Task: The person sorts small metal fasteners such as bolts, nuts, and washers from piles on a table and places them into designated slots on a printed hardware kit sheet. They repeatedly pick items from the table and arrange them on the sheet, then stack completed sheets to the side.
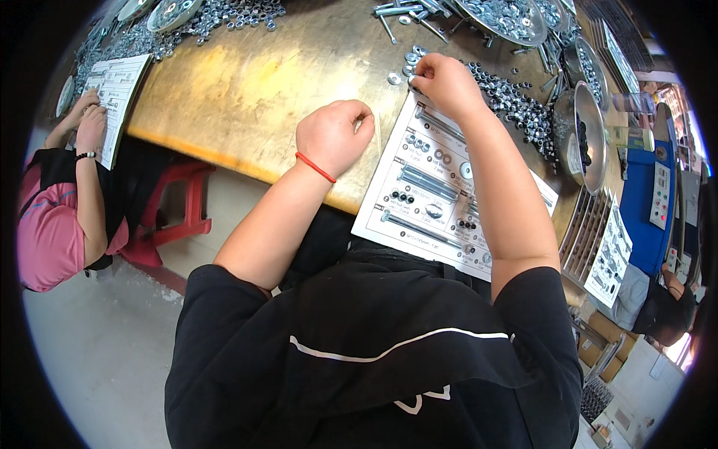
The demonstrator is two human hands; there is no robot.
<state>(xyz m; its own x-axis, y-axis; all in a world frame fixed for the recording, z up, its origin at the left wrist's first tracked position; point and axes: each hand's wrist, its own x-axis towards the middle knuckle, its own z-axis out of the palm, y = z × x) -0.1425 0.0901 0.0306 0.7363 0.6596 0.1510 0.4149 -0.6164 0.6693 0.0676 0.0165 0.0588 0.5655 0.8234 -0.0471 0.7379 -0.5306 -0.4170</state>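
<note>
My left hand (336, 138), with a red cord on its wrist, is over the table edge, its fingers curled into a pinch. Beside its fingertips shows a thin, pale, see-through strip (378, 133); whether the hand holds it I cannot tell. My right hand (449, 84) reaches farther out, thumb and fingers pinched together beside several loose flat washers (394, 78). What is between those fingers is hidden. Under my right forearm lies a white sheet (372, 217) with pictures of bolts, nuts and washers, partly covered by the arm.
Small nuts (516, 112) are heaped right of my right hand, by a metal bowl (596, 138) of dark pieces. Bolts (387, 28) and a bowl of washers (516, 26) lie farther back. At left, a co-worker's hands (90, 120) rest on another sheet (120, 78), near a red stool (187, 198).
</note>
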